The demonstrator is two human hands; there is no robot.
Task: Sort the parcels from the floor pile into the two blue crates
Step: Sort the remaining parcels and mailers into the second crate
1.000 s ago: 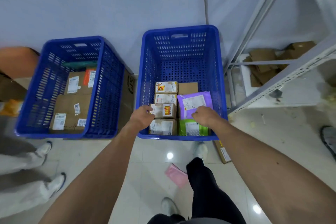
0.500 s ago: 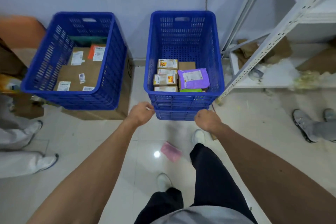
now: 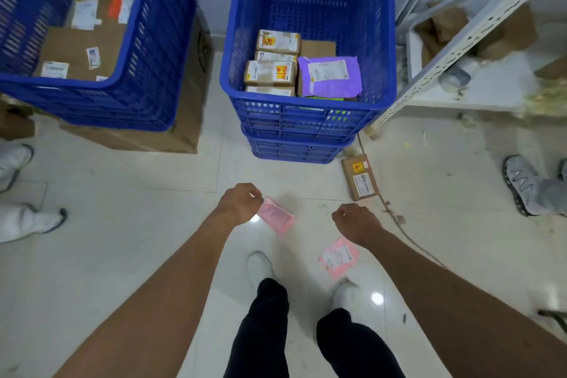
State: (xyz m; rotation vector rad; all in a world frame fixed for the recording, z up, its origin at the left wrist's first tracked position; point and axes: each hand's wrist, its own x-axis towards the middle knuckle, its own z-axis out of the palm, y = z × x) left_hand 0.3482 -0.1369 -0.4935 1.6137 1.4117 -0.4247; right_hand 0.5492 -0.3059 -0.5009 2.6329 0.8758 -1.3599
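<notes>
Two blue crates stand by the wall. The left crate (image 3: 147, 77) holds large brown boxes with labels. The right crate (image 3: 306, 120) holds several small cardboard boxes and a purple mailer (image 3: 329, 75). On the floor lie a pink mailer (image 3: 276, 218), a second pink mailer (image 3: 339, 256) with a label, and a small cardboard parcel (image 3: 360, 176). My left hand (image 3: 241, 204) hangs over the floor just left of the first pink mailer, fingers loosely curled, holding nothing. My right hand (image 3: 352, 221) hangs above the second pink mailer, also loosely curled and empty.
A white metal shelf (image 3: 460, 40) with crumpled cardboard stands right of the right crate. The left crate rests on a cardboard box (image 3: 171, 138). Other people's shoes are at the left edge (image 3: 27, 221) and right edge (image 3: 524, 187). My own feet are below my hands.
Both hands have pulled back out of the right crate and dropped toward the floor. My view has tilted down, bringing the floor parcels into sight.
</notes>
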